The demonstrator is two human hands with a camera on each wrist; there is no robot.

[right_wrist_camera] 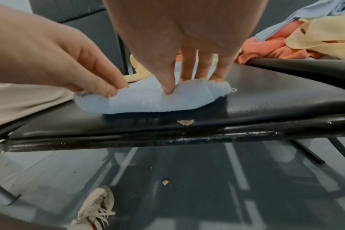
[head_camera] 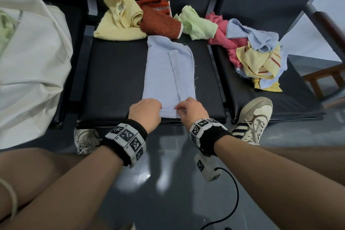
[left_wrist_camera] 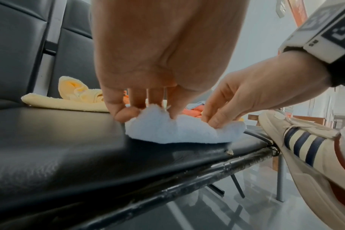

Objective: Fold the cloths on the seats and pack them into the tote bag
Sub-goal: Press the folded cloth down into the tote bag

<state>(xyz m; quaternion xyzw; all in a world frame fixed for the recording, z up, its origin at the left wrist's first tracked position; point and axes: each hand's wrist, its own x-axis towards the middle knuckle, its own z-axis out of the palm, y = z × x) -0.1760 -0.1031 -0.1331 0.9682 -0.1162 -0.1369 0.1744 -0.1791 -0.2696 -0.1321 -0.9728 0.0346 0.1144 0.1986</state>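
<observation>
Head view showed both hands, left hand (head_camera: 144, 111) and right hand (head_camera: 190, 111), pinching the near end of the blue cloth (head_camera: 169, 73), whose long axis ran away from them across the middle seat (head_camera: 112, 73).

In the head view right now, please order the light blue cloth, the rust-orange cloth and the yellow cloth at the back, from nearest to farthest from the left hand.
Measured from the left hand:
1. Light blue cloth: pinched at its near edge, on the middle seat.
2. Rust-orange cloth: behind the blue cloth's far end.
3. Yellow cloth: back left of the same seat, a little farther than the orange one.
</observation>
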